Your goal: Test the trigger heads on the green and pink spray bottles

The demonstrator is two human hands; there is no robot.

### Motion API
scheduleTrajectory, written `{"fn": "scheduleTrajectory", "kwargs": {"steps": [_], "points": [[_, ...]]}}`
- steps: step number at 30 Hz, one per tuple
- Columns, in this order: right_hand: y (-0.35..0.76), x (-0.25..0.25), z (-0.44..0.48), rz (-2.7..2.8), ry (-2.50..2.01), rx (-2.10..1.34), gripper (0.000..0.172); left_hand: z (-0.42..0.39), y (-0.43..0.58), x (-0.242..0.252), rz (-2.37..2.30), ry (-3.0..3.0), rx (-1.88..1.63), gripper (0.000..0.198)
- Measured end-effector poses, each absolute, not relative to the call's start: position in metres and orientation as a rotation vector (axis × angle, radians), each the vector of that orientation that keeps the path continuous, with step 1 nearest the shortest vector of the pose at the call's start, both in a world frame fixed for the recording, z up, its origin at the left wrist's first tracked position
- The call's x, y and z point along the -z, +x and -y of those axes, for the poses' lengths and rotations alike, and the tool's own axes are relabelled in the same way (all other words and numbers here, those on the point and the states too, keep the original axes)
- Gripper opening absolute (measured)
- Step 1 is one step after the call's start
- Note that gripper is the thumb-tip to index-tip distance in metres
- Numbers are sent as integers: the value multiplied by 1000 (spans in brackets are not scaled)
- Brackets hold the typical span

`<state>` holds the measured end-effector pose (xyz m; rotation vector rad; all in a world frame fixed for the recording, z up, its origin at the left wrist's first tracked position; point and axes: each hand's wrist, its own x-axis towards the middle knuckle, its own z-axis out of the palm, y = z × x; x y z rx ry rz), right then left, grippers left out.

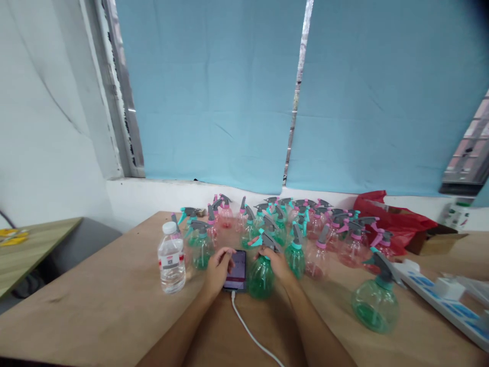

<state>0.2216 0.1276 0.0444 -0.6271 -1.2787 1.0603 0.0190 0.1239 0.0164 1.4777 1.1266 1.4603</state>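
Observation:
A green spray bottle (262, 279) with a grey and turquoise head stands upright on the wooden table (126, 285). My right hand (272, 259) is wrapped round its neck and spray head. To the left of it lies a phone (237, 270), its screen lit and a white cable (248, 329) plugged into its near end. My left hand (222, 262) is at the phone's left edge, fingers curled and thumb side up; whether it touches the screen I cannot make out. Several green and pink spray bottles stand behind and beside my hands, among them a pink one (316, 261).
A clear water bottle (171, 265) stands left of my left hand. At the right are another green spray bottle (375, 306), a white power strip (439, 295), a red plastic bag (393, 219) and an open cardboard box (435, 242). Blue curtains (214, 97) hang behind the table.

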Motion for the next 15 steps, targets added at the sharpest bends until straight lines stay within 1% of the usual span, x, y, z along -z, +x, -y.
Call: {"fn": "scheduleTrajectory", "kwargs": {"steps": [5,7,13,15], "points": [[217,-45,-126,1305,-640,-1122,13,-122,19,-18,-1133,1483,-1445,42],[214,-46,-124,1349,-638,-1124,14,-122,20,-19,-1134,1484,-1446,43],[207,-55,-114,1424,-644,-1105,37,-123,20,-18,-1133,1480,-1466,46],[206,-58,-112,1409,-636,-1113,42,-123,20,-18,-1127,1482,-1461,45]]}}
